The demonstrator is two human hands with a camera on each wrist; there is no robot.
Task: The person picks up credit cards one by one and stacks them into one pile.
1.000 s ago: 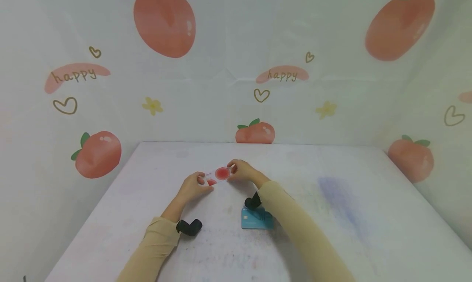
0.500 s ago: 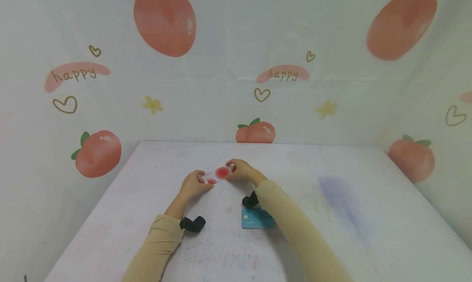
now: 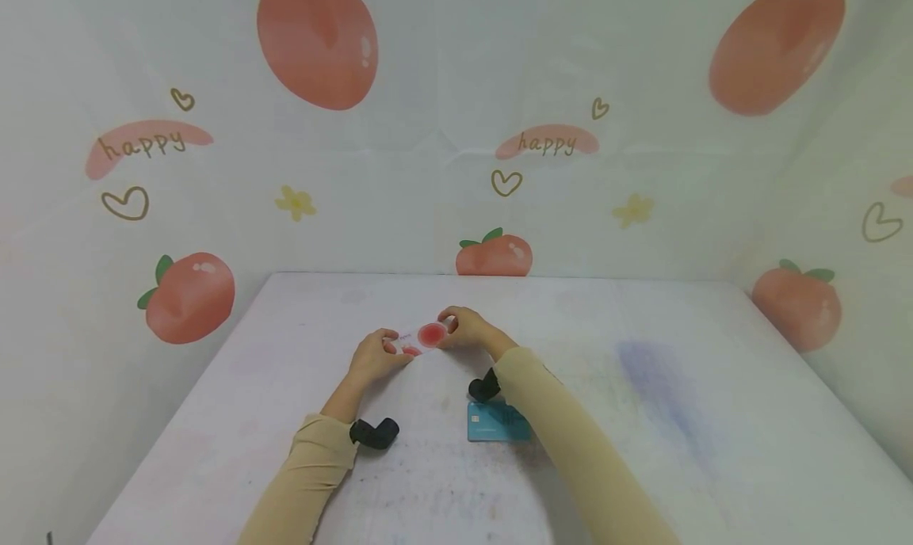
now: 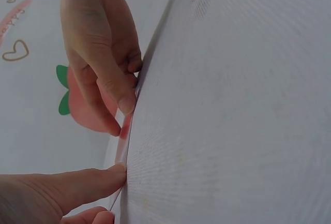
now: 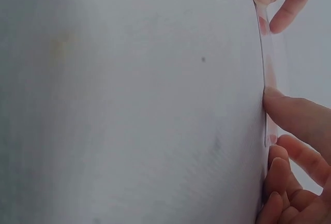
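Observation:
A small white card [image 3: 431,336] with red round prints lies low at the middle of the table, slightly slanted in the head view. My left hand [image 3: 372,356] holds its left end between thumb and curled fingers. At the opposite end, my right hand [image 3: 467,329] pinches the card with thumb and index finger. Both wrist views show the card nearly edge-on, close to the table surface, with the thumbs [image 4: 98,185] along its near edge. A blue card [image 3: 492,423] with a chip lies flat nearer the person, partly covered by the right sleeve.
The white table [image 3: 613,466] has a bluish smudge [image 3: 659,390] on its right part. Behind it hangs a white cloth [image 3: 428,70] printed with red fruit and hearts. A black wrist mount [image 3: 374,434] sits on the left wrist, another [image 3: 485,386] on the right.
The left hand and forearm have shifted slightly right and up, and the right forearm a little left. Both hands keep hold of the white card, which has barely moved.

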